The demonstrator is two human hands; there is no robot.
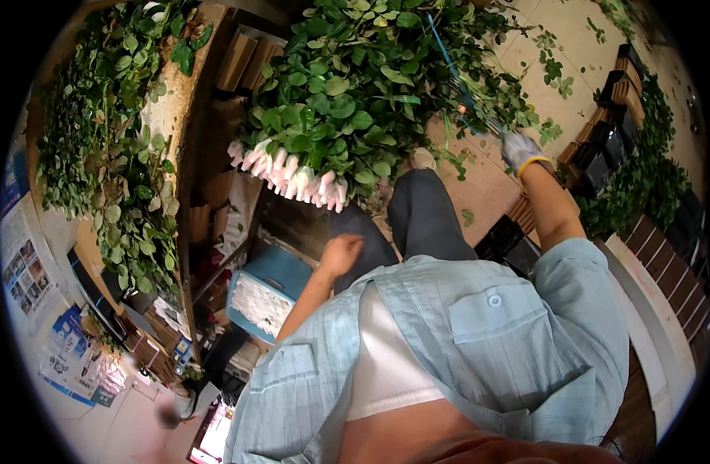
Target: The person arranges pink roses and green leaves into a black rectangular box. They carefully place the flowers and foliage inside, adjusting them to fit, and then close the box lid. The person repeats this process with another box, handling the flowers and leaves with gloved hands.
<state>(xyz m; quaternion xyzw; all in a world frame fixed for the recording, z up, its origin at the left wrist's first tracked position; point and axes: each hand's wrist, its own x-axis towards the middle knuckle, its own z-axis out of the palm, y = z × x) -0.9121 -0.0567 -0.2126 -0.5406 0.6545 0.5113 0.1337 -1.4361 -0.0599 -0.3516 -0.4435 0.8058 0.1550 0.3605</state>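
Observation:
My left hand (341,256), bare, is loosely curled above my left thigh, with nothing visible in it. My right hand (520,152), in a grey work glove with a yellow cuff, is stretched out at the far right end of the stems. Blue strips (447,61) run down to its fingers; whether it grips them is hidden by blur. In front of my knees lies a thick heap of leafy rose stems (337,87). At its near left end, pale pink rose heads (294,177) sit in a row, apparently in white sleeves.
At my left, a light blue plastic bin (282,269) holds white pieces. Beyond it, a worn table (195,75) bears more leafy stems (93,116). Black-and-brown stacked items (601,142) and greenery stand at right. Cut leaves (555,66) litter the tiled floor (488,200).

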